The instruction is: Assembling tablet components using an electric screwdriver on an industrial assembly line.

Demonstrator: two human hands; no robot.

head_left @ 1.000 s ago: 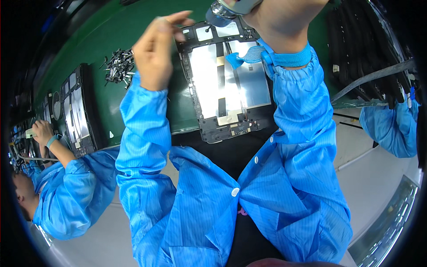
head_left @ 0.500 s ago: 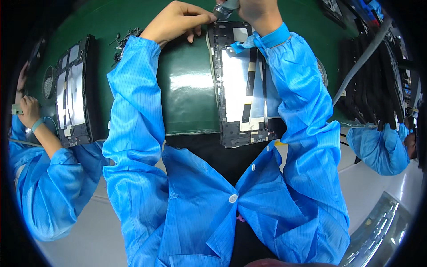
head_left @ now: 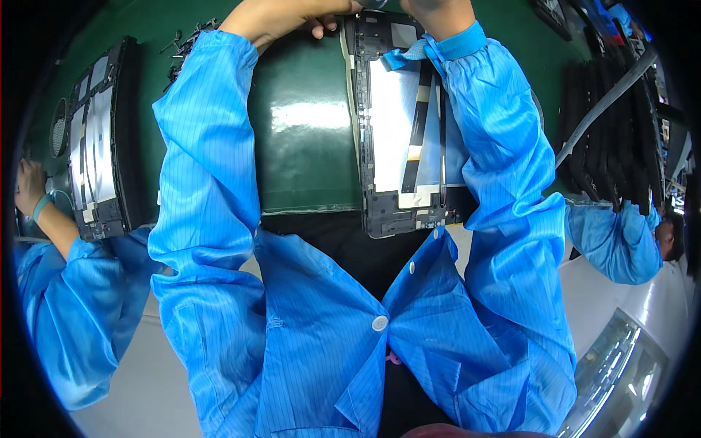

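A black device housing (head_left: 377, 139), shaped like a large tablet with a silver plate and dark strips, lies slightly tilted in front of me. My left hand (head_left: 288, 18) is at its far left corner, fingers curled and the foremost fingertip at the corner; what they pinch is too small to make out. My right hand (head_left: 442, 16) is over the far end, mostly cut off by the picture's upper edge. A bit of a grey tool (head_left: 375, 4) shows between the hands. The blue wrist strap (head_left: 405, 57) on my right wrist hangs over the housing.
Dark small parts (head_left: 188, 45) lie in a heap beyond my left sleeve on the green mat (head_left: 303, 164). Another similar housing (head_left: 98, 139) stands left, near a co-worker's hand (head_left: 31, 188). Black panels (head_left: 606, 139) stand in a row on the right, behind a grey cable (head_left: 610, 102).
Both hands and the housing sit higher in the picture, so the grey tool is nearly out of view. The co-worker's hand at left has shifted toward the picture's edge.
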